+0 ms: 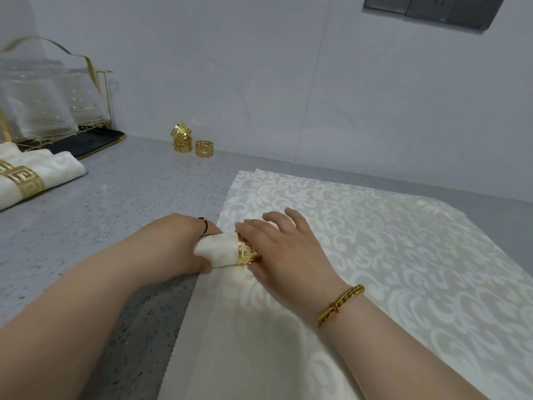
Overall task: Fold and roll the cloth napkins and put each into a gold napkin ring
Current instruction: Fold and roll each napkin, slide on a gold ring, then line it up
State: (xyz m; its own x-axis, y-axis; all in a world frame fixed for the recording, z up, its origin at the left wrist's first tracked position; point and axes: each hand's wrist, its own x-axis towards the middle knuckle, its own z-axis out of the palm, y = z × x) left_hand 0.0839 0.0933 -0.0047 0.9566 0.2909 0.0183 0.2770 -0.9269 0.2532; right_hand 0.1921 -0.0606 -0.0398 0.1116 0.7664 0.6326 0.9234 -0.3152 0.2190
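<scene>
Grey speckled counter [121, 197] runs back to a pale wall [288, 82], and the work sits at its near edge. The left hand [184, 243] curls round the free end of the rolled napkin [216, 249], thumb below and fingers over the top. The right hand [282, 246] lies just beside it, with the gold napkin ring [246, 252] between the two. The right thumb seems to press the ring's lower rim while the fingers arch loosely above; how firm that grip is I cannot tell.

The roll's long axis runs straight from one hand to the other. Its short end pokes out of the ring towards the left hand, and the rest is hidden under the right palm. The ring's opening shares that axis, so the coming move is probably a slide along it: the left hand pulling cloth through or the right pushing the ring towards the middle. The right hand is nearer the ring, the left nearer the exposed end.

Under and beyond the right hand lie the flat napkins [375, 241] with their damask pattern. Beyond the left hand, against the wall, stand the spare rings [181, 137]. Far out past the left forearm rest the finished napkins [43, 177], already ringed, in front of a glass rack [43, 105].
</scene>
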